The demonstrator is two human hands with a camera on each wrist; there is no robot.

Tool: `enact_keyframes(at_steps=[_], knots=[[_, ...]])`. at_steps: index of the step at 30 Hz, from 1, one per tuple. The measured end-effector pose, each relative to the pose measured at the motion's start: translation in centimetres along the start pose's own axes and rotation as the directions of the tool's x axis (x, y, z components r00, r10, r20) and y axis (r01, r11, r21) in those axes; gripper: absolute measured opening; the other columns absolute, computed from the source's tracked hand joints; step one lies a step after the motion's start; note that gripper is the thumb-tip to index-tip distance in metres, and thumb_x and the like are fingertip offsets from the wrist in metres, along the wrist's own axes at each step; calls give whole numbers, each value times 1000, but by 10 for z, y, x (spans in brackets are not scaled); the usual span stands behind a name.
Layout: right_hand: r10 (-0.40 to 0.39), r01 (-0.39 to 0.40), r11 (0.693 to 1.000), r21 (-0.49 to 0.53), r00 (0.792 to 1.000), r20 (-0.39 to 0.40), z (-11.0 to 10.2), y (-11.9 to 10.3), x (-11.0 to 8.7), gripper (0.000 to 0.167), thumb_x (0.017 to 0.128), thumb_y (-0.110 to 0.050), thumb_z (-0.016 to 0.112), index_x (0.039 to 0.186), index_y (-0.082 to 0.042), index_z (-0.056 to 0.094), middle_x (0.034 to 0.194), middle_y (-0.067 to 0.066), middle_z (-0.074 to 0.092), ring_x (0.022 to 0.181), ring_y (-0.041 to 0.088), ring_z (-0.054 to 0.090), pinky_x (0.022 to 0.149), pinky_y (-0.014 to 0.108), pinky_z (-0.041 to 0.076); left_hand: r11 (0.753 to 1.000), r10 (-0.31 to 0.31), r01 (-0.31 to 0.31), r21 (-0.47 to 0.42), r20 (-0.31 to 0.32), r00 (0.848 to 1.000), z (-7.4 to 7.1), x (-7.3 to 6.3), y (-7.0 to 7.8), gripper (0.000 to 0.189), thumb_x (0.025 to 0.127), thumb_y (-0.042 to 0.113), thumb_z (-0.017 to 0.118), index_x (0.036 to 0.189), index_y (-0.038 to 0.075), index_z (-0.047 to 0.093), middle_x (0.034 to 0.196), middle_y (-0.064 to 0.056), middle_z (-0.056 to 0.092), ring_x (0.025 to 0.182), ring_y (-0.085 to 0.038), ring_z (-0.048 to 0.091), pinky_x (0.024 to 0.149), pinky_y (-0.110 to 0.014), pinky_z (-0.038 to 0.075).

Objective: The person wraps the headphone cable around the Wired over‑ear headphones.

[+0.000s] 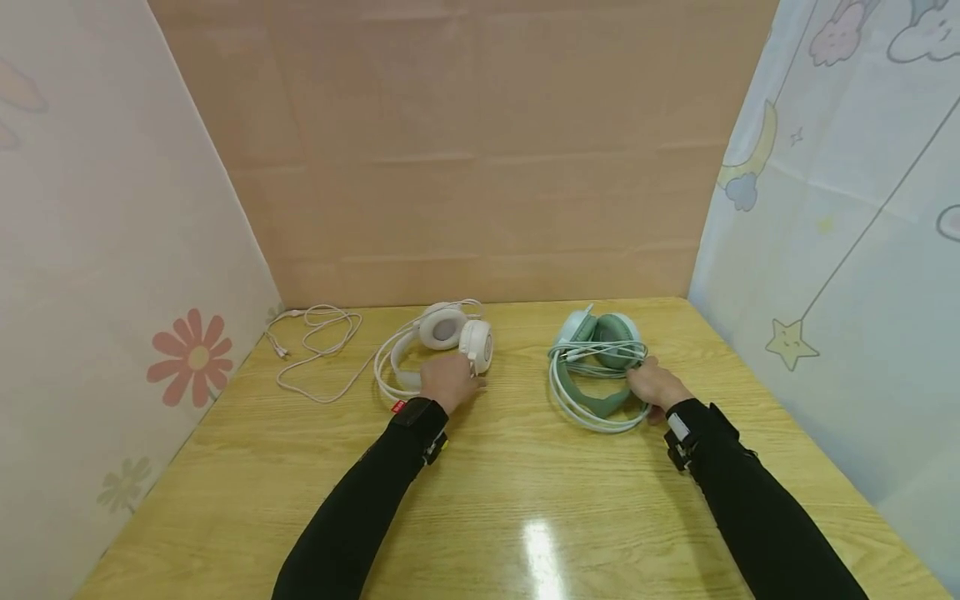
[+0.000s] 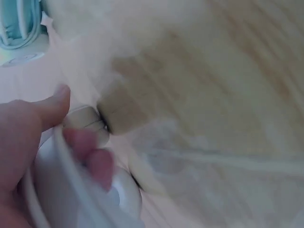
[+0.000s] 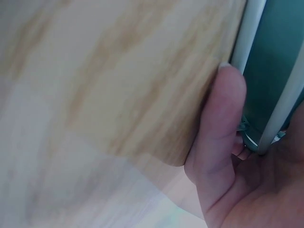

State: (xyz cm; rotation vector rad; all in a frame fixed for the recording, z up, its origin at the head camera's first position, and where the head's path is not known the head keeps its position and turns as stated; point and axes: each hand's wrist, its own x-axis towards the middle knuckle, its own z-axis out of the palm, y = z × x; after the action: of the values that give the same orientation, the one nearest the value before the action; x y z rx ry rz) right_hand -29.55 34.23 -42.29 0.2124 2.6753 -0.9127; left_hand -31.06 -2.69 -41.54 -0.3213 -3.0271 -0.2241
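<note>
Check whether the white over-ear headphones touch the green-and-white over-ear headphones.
Apart: the head view plainly shows a bare strip of yellowish wooden table between the white over-ear headphones and the green-and-white over-ear headphones.

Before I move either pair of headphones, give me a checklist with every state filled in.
1. Left hand at the white headphones: ok.
2. Left grip firm: cannot tell; the left wrist view is blurred.
3. Right hand at the green headphones: ok.
4. White cable gathered: not ok; part trails loosely leftward.
5. Pale cable gathered: ok; looped about the green headphones.
6. Pairs apart: ok; bare table between them.
</note>
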Motion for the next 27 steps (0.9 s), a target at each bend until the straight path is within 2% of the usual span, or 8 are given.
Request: enact_keyframes(at_steps=[3, 6, 11, 13, 15, 18, 22, 27], knots=[[3, -3, 1000, -5, 1000, 1, 0, -1, 0, 74, 104, -28, 22, 148, 18, -16, 122, 48, 43, 57, 31, 63, 54, 41, 56, 1000, 9, -9, 12, 40, 999, -3, 0, -2, 27, 94, 34, 72, 75, 16, 65, 69, -3, 61, 64, -21, 62, 60, -38, 50], [7, -7, 1000, -6, 1000, 2, -1, -1, 0, 74, 103, -27, 21, 149, 18, -16, 125, 48, 40, 58, 31, 62, 54, 41, 56, 995, 2, -9, 97, 70, 998, -8, 2, -4, 13, 96, 23, 69, 87, 14, 70, 80, -5, 66, 75, -24, 66, 71, -43, 53], [16, -16, 1000, -5, 1000, -2, 1, -2, -1, 73, 103, -27, 21, 149, 17, -14, 125, 47, 39, 58, 30, 62, 53, 40, 56, 967, 17, -23, 254, 26, 1000, -14, 4, -4, 12, 96, 20, 66, 88, 13, 73, 86, -6, 70, 83, -25, 67, 87, -48, 49], [14, -14, 1000, -9, 1000, -8, 2, -1, 0, 73, 103, -27, 21, 149, 18, -13, 124, 47, 39, 57, 30, 61, 53, 40, 56, 964, 36, -36, 265, 4, 999, -13, 3, -4, 15, 92, 22, 70, 80, 13, 71, 80, -5, 68, 79, -24, 66, 84, -46, 49], [12, -12, 1000, -8, 1000, -11, 3, 0, 0, 73, 102, -27, 21, 149, 18, -13, 122, 47, 40, 56, 29, 61, 52, 40, 55, 961, 64, -58, 270, -13, 998, -12, 2, -4, 19, 89, 23, 72, 73, 13, 66, 73, -4, 65, 72, -22, 65, 75, -43, 51], [10, -10, 1000, -5, 1000, -16, 5, 1, 1, 73, 102, -27, 22, 150, 18, -11, 121, 46, 42, 56, 29, 61, 52, 40, 56, 953, 124, -100, 285, -68, 990, -9, 1, -7, 19, 87, 22, 72, 73, 12, 64, 71, -5, 64, 68, -23, 65, 63, -40, 52], [13, -13, 1000, 0, 1000, -18, 4, -1, 0, 73, 102, -27, 22, 149, 18, -10, 122, 47, 41, 57, 30, 61, 53, 40, 56, 950, 205, -155, 270, -169, 964, -8, 2, -14, 15, 88, 16, 71, 75, 11, 65, 71, -6, 65, 65, -24, 65, 57, -40, 52], [16, -16, 1000, -16, 1000, -22, 3, 0, 1, 74, 101, -27, 22, 149, 18, -11, 123, 48, 40, 55, 29, 62, 52, 39, 56, 942, 276, -217, 256, -221, 935, -18, 1, -21, 20, 83, 15, 73, 68, 14, 60, 64, -1, 56, 56, -17, 57, 53, -39, 49]])
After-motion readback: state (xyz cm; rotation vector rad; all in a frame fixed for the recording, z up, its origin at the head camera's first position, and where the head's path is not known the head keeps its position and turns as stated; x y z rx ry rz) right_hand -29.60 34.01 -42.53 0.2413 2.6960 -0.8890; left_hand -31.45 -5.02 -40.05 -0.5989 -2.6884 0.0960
